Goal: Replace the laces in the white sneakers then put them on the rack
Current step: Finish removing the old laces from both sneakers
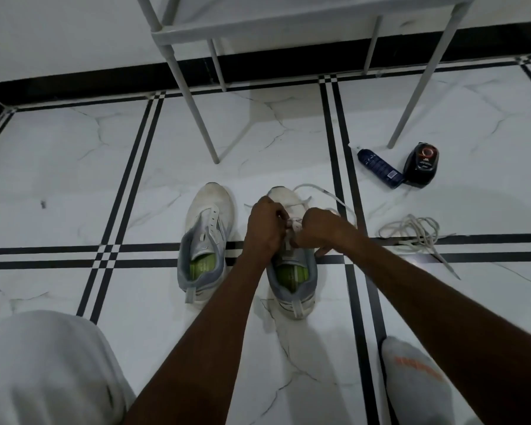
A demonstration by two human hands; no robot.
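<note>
hands: left hand (265, 225) and right hand (316, 227) both pinch lace (325, 193) over right sneaker (292, 271)
tip: pull ends even before next eyelet
spare: lace pile (414, 231), 3 o'clock

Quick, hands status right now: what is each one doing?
Left hand: fingers curled, pinching the lace over the right-side sneaker.
Right hand: fingers curled, gripping the same lace at the eyelets.
</note>
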